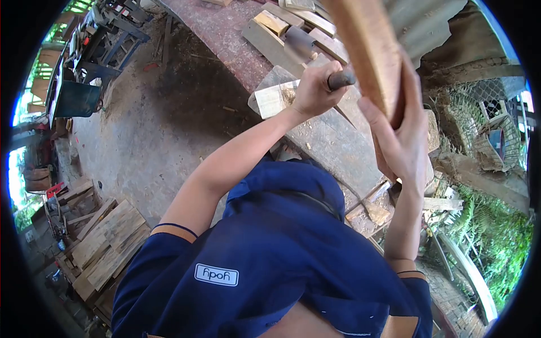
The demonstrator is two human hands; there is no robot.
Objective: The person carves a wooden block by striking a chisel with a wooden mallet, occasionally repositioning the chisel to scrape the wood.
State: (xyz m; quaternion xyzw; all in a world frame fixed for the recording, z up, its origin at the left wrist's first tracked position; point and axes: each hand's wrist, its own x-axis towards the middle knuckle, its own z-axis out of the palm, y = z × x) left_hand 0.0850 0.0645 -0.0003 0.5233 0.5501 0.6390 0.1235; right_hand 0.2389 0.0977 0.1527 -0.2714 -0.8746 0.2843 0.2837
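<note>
My left hand (317, 90) is closed in a fist around a tool whose dark, round handle end (341, 80) sticks out beside the thumb. The rest of that tool is hidden. My right hand (403, 132) grips a long, thick wooden piece (372, 50), thumb on its near side and fingers wrapped round the far side. This piece is tilted up toward the camera and runs out of the top of the view, slightly blurred. Below both hands lies a worn workbench (329, 146) with wood shavings. A pale wood block (270, 100) rests on it beside my left wrist.
Several wood offcuts (270, 48) and a dark cylindrical item (298, 40) lie on the bench's far part. Stacked boards (112, 242) are on the floor at lower left. A green bin (78, 98) stands at far left, a woven basket (496, 143) at right.
</note>
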